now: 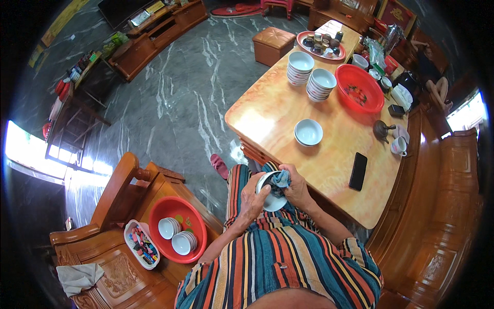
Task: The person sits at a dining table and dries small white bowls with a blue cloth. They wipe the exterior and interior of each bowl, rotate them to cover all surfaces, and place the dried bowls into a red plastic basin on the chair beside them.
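Note:
Over my lap, my left hand (pixel 253 196) grips the rim of a white bowl (pixel 274 203), thumb on the inside. My right hand (pixel 298 188) holds a blue cloth (pixel 281 180) pressed against the bowl's far rim and inner wall. On the marble-topped table in front of me stands a short nest of white bowls (pixel 308 132). Farther back are two taller stacks, a left bowl stack (pixel 300 63) and a right bowl stack (pixel 322 82). To my left, a red basin (pixel 157 208) on the wooden bench holds two more groups of nested small bowls (pixel 181 244).
A black phone (pixel 358 171), a mug (pixel 398 146), a brown teapot-like vessel (pixel 381 130) and a large red basin (pixel 353 75) stand on the table (pixel 266 127). A tray of small cups (pixel 299 38) lies behind. Beside me are a white basket (pixel 129 235) and a grey cloth (pixel 79 277). A person (pixel 434 73) sits at the far right.

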`<action>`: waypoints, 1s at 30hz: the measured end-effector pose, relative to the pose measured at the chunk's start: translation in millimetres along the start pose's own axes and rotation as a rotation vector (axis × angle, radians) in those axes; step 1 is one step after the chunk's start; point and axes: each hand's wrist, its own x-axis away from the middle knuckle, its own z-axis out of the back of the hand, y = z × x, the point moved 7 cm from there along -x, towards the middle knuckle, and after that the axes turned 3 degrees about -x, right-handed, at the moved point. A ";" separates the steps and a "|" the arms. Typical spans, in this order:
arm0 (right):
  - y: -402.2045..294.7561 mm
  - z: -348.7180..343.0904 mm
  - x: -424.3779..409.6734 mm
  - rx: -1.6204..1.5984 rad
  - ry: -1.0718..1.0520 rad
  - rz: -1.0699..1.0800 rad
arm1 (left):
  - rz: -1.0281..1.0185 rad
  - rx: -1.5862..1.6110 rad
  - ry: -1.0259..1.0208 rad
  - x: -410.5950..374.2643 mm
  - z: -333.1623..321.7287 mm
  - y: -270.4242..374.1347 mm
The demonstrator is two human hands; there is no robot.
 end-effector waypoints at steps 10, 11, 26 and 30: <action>59.0 4.1 21.5 -0.373 -0.020 -0.245 | 0.033 -0.082 0.137 -2.8 9.6 12.8; 56.0 12.5 21.4 -0.310 0.013 -0.183 | 0.043 -0.050 0.133 -4.5 9.4 9.2; -83.3 30.8 -9.6 -0.372 -0.390 0.136 | 0.124 0.190 -0.066 -15.7 -4.3 -41.5; -72.8 9.4 -27.6 0.248 -0.064 0.291 | 0.195 0.313 -0.116 -14.4 -7.4 -24.0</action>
